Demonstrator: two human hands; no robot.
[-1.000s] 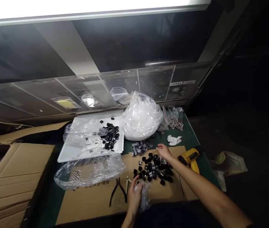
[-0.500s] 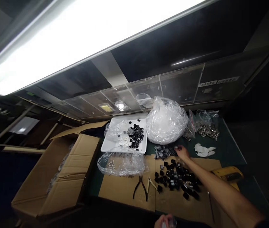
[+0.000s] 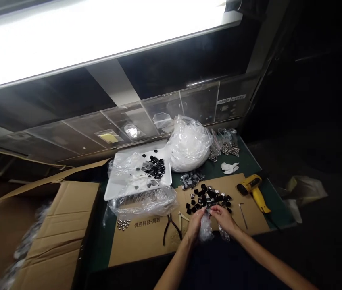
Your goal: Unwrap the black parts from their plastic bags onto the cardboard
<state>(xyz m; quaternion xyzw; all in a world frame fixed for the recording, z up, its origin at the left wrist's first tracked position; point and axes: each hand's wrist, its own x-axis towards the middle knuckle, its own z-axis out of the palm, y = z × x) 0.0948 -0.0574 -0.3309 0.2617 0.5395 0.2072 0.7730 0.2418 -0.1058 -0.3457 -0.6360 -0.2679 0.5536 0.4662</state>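
Observation:
My left hand (image 3: 195, 224) is closed on a crumpled clear plastic bag (image 3: 205, 230) at the near edge of the cardboard. Close beside it, my right hand (image 3: 222, 217) is pinched at the mouth of that bag. Whatever is between its fingertips is too small to make out. Another bit of clear plastic (image 3: 224, 233) hangs below the right hand. Just beyond both hands lies a pile of black block-like parts (image 3: 209, 195), some showing metal. A heap of small plastic-wrapped parts (image 3: 191, 179) sits behind that pile.
Pliers (image 3: 171, 229), a hex key (image 3: 242, 215) and steel balls (image 3: 124, 224) lie on the cardboard sheet (image 3: 147, 245). A yellow power tool (image 3: 254, 191) rests on the right. Behind are a white tray (image 3: 108, 193) and a big plastic bag (image 3: 187, 145); an open carton (image 3: 59, 233) stands left.
My right hand has come back from the wrapped parts to meet my left hand. The left hand has risen into fuller view with the plastic bag. The camera view has turned right.

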